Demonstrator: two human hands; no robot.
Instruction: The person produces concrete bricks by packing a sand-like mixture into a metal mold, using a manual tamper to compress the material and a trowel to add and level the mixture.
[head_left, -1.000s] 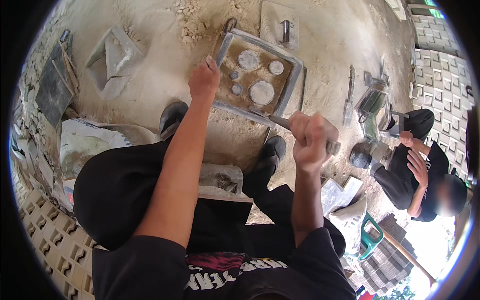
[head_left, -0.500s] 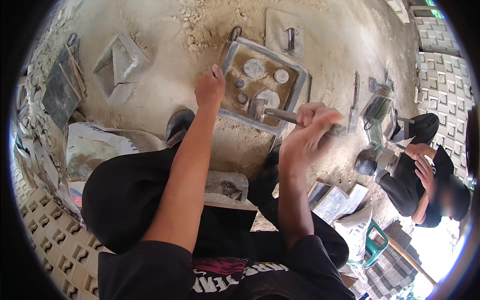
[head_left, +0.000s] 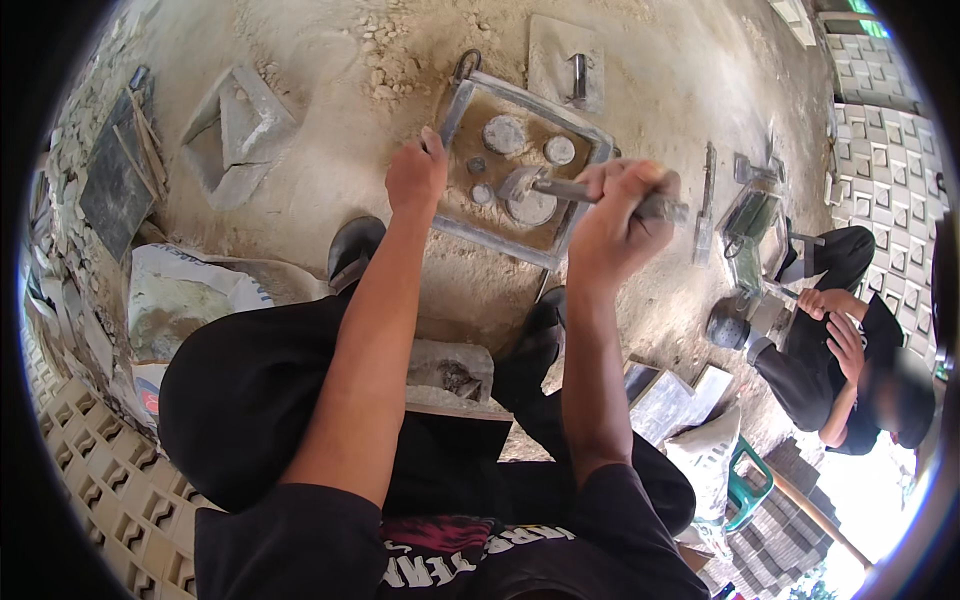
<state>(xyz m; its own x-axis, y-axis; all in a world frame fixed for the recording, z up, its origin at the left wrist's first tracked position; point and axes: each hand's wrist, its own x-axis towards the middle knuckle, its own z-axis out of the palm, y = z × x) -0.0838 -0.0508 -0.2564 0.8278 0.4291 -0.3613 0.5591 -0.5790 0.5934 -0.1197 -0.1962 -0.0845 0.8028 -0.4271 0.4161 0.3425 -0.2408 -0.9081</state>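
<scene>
head view: metal mould [head_left: 590, 135] amid sacks [head_left: 180, 300]

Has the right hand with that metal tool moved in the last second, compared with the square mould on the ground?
Yes. The right hand has swung the metal tool up over the square mould; earlier it sat below the mould's lower right corner.

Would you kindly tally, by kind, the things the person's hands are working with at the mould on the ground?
Square metal mould frame: 1
Round grey discs in the frame: 5
Metal rod tool in the right hand: 1
Hands at work, counting the left hand on the frame's edge: 2
Total: 9
</scene>
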